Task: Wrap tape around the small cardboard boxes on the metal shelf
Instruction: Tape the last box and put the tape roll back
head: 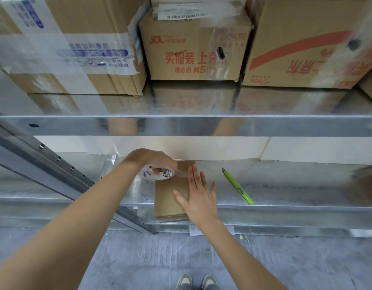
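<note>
- A small box (170, 197) lies flat on the lower metal shelf (285, 185), its near end reaching the shelf's front edge.
- The left hand (153, 159) curls over a tape roll (157, 172) at the box's far left corner, fingers wrapped round the roll and showing through its core.
- A short stretch of clear tape (182, 173) runs from the roll to the right across the box's far end.
- The right hand (198, 195) lies flat on the box's right side, fingers straight and spread, pressing down; the fingertips point toward the tape stretch.
- A green cutter (237, 186) lies on the shelf to the right of the box, apart from it, its tip pointing away from the person.
- On the upper shelf (180, 122), above the box, stand three large cartons: a taped carton (76, 45) to the left, a red-printed carton (193, 45) straight above, and a third carton (306, 49) to the right.
- Below the box, on the grey floor (139, 258), the person's shoes (196, 281) show.
</note>
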The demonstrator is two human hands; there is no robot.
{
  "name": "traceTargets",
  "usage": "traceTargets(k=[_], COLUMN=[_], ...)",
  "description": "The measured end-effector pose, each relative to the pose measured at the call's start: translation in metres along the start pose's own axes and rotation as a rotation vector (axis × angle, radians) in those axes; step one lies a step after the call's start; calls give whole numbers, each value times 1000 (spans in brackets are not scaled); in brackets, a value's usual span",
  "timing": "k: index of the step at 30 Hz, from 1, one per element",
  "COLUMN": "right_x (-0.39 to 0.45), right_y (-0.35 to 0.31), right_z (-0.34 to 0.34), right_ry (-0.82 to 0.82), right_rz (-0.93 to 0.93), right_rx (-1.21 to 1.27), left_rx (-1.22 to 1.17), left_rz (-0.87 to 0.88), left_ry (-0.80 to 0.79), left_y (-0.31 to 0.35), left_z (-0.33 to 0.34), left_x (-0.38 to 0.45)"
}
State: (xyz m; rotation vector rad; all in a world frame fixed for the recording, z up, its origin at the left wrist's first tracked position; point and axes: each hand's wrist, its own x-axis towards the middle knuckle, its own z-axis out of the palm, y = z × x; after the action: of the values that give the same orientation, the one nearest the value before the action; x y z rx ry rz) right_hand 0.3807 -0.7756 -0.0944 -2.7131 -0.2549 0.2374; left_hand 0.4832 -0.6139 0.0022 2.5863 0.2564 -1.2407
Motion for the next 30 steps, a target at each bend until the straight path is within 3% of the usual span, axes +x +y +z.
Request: traceTargets(k=[5,7,10,14,18,21,23,26,30], right_x=[3,6,13,12,11,16,19,19,12], right_y=[5,18,60,105,120,122,119,103,65], right_z=[-5,-12,-27,-32,-30,-34,-38,-53,-78], right_ry=[-31,73,225,-11,-53,-98,-95,-6,-99], right_rz=[-61,-65,171,498,416,352,365,409,326], right_rx=[53,121,85,-77,-322,-346,-160,310,653], left_rx=[14,-16,-44,-122,-129,-133,-127,-118,-131], left_rz=[80,113,147,133,136,142,144,148,155], left_ry=[4,-26,-25,-6,9,14,20,22,20], left_y=[0,1,1,4,5,2,1,2,2], left_z=[3,3,2,3,4,4,4,4,4], left_x=[3,3,6,6,7,9,10,11,10])
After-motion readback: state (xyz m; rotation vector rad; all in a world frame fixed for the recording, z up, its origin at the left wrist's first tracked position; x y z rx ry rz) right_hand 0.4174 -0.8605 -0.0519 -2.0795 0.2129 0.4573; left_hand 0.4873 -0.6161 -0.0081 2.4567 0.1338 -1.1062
